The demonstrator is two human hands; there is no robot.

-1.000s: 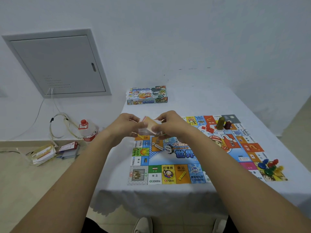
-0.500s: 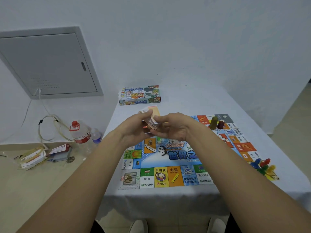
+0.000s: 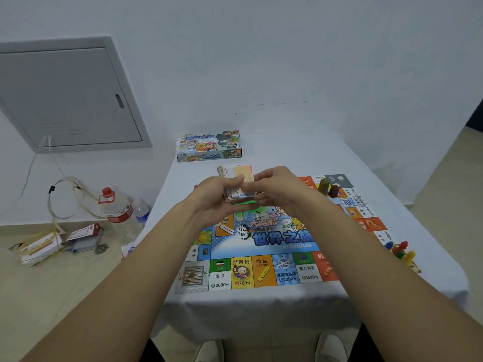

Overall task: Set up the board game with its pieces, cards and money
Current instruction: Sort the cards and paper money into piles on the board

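Observation:
A colourful game board lies spread on the white-clothed table. Above its far half, my left hand and my right hand hold a stack of paper play money between them, the notes standing upright and slightly fanned. My left hand grips the stack from below and the side; my right hand pinches its near edge. Coloured pawns sit at the board's right corner. Tall olive and dark red pieces stand at the far right of the board.
The game box rests at the table's far left. On the floor to the left are a large water bottle, a small bottle, cables and booklets. A grey wall panel hangs above them.
The stack of money has been turned upright and raised slightly between both hands. The view has shifted a little to the right and down.

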